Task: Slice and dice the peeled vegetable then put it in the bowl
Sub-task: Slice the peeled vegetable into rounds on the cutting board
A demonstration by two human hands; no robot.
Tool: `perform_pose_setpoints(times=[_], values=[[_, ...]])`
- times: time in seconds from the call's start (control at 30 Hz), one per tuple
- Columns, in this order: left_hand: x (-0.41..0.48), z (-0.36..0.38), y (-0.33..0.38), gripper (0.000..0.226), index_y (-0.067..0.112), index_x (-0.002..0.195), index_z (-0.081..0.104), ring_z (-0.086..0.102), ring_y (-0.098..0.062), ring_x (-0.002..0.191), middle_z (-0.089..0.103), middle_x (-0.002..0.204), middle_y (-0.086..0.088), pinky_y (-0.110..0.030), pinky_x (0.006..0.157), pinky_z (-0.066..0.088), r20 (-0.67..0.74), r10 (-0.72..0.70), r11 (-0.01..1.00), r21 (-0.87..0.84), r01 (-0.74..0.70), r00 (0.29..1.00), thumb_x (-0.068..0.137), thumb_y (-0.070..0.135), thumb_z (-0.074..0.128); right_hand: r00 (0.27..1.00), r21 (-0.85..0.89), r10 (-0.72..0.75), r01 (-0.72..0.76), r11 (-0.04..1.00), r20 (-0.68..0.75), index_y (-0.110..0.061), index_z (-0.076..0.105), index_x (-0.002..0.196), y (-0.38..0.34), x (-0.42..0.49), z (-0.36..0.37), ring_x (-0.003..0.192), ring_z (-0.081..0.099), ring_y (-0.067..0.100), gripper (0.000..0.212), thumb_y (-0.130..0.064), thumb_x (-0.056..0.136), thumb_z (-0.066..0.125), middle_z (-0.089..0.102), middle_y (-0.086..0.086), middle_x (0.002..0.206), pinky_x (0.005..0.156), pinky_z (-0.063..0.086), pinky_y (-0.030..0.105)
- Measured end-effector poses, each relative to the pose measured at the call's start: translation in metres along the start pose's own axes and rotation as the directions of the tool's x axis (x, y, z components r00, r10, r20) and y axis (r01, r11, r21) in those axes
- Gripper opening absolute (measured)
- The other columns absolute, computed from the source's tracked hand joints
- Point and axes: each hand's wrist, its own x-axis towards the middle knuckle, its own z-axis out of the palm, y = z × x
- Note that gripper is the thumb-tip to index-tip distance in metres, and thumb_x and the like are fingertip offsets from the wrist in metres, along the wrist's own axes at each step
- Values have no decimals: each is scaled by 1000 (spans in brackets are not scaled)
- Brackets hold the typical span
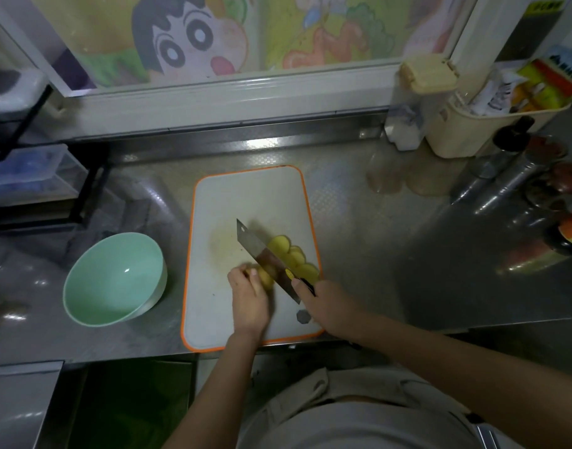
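Note:
On a white cutting board with an orange rim lies a peeled yellow potato. My left hand grips its left end with curled fingers. My right hand holds the handle of a broad cleaver, whose blade stands against the potato's right end. Several cut yellow slices lie in a row on the blade's right side. A pale green bowl, with nothing inside, stands on the steel counter left of the board.
A black rack with clear boxes stands at the back left. Bottles and jars and a cream holder crowd the back right. The counter's front edge runs just below the board.

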Motion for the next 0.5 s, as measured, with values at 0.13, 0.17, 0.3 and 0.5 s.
perform_pose_setpoints(times=[0.13,0.17,0.3,0.5], values=[[-2,1,0,23,2,114,37,48,-24,96,46,108,-11,-25,79,33,9,-5,1000,-15,5,1000,100,19,31,999,-13,-9,10,1000,33,-21,35,59,0,-4,-1,49,35,8,46,-38,102,33,38,-1,56,39,29,13],[-2,1,0,22,3,113,36,48,-24,94,47,107,-11,-26,78,33,14,-2,1000,-9,2,1000,100,20,30,999,-18,-13,14,1000,46,-25,32,60,1,-6,-2,50,36,8,43,-35,102,33,37,-1,57,42,27,15],[-2,3,-2,20,6,112,34,49,-26,89,49,105,-11,-30,77,37,12,-6,1000,18,5,1000,100,22,31,996,9,-2,2,1000,92,-18,37,62,8,-10,-4,53,37,8,47,-43,101,28,41,2,61,52,29,15],[-2,3,0,20,7,111,34,51,-26,86,50,101,-10,-30,74,36,7,-16,999,46,16,1000,100,23,31,997,-33,-24,27,999,79,-4,49,80,13,-13,-1,55,38,9,54,-49,98,25,43,3,63,55,33,22]])
